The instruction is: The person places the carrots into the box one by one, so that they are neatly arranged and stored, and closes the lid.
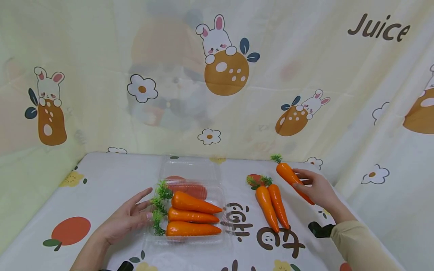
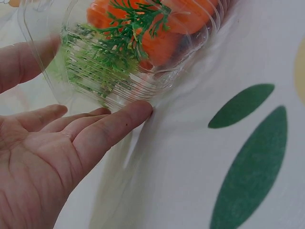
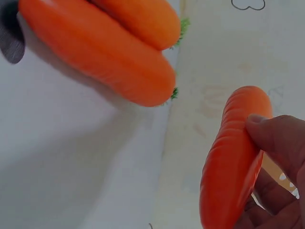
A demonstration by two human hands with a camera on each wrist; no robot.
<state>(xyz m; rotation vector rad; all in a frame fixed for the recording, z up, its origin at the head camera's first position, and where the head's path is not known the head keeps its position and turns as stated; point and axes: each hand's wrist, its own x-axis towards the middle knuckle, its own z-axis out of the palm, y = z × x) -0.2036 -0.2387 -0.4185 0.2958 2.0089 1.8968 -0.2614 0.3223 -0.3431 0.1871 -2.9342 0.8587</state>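
Note:
My right hand (image 1: 313, 184) pinches a carrot (image 1: 286, 172) between thumb and fingers, its green tuft pointing away from me; the same carrot (image 3: 233, 157) fills the lower right of the right wrist view. To its left, two carrots (image 1: 266, 207) lie side by side on the cloth. A clear plastic clamshell box (image 1: 222, 195) stands with its lid raised at the back. Inside it lie three carrots (image 1: 193, 229) in a row, green tops to the left. My left hand (image 1: 127, 218) touches the box's left side, its fingers (image 2: 102, 131) fairly straight against the ribbed plastic.
A white printed cloth (image 1: 112, 173) covers the table. Behind it hangs a pale curtain (image 1: 101, 124) with rabbits and flowers, close to the table's far edge. Black straps or devices show at both wrists.

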